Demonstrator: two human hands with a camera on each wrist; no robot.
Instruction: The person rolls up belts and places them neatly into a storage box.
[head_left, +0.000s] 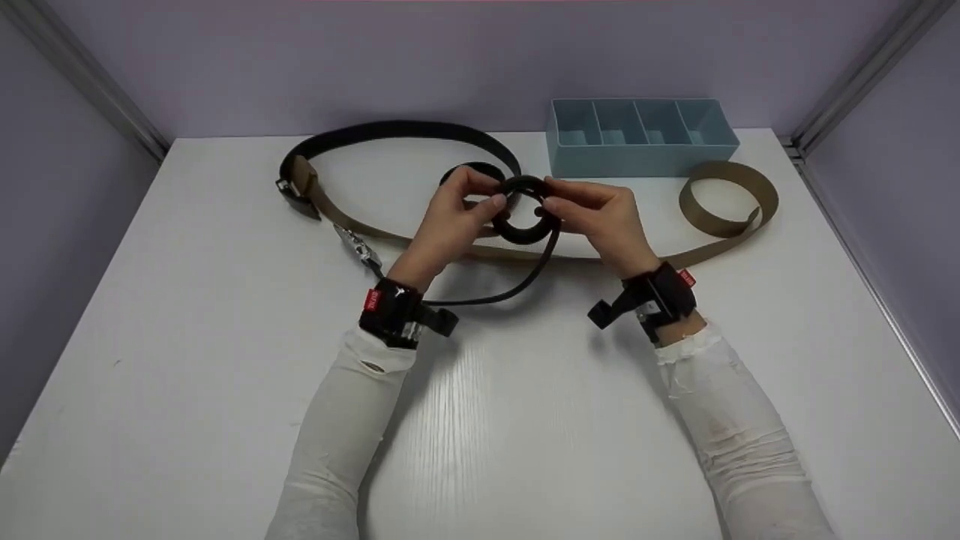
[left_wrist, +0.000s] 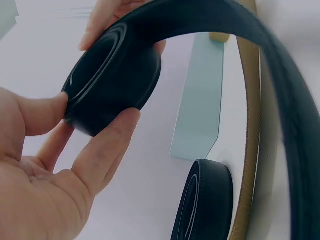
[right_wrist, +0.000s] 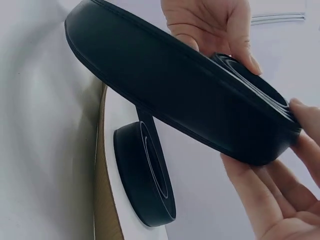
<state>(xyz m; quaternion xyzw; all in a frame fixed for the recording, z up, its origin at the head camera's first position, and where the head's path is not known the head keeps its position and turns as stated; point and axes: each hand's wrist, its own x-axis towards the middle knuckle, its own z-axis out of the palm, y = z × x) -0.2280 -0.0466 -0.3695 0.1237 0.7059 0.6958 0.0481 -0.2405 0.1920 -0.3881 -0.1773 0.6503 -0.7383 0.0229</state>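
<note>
Both hands hold a partly coiled black leather belt [head_left: 523, 235] above the table. My left hand [head_left: 448, 216] pinches the coil's left side between thumb and fingers; my right hand [head_left: 604, 219] pinches its right side. From the coil a strap curves down and left to a silver buckle [head_left: 360, 247] beside the left wrist. In the left wrist view the coil [left_wrist: 120, 75] shows several nested turns. Behind the hands lies a second black belt [head_left: 405, 130], its end rolled into a coil [right_wrist: 145, 175]. A tan webbing belt [head_left: 729, 227] runs behind and below the hands.
A blue-grey tray [head_left: 637, 160] with several compartments stands at the back right against the wall. The tan belt's rolled end lies before its right corner. Dark belt hardware [head_left: 298, 201] rests at the left. Walls border the white table [head_left: 525, 420] at back and sides.
</note>
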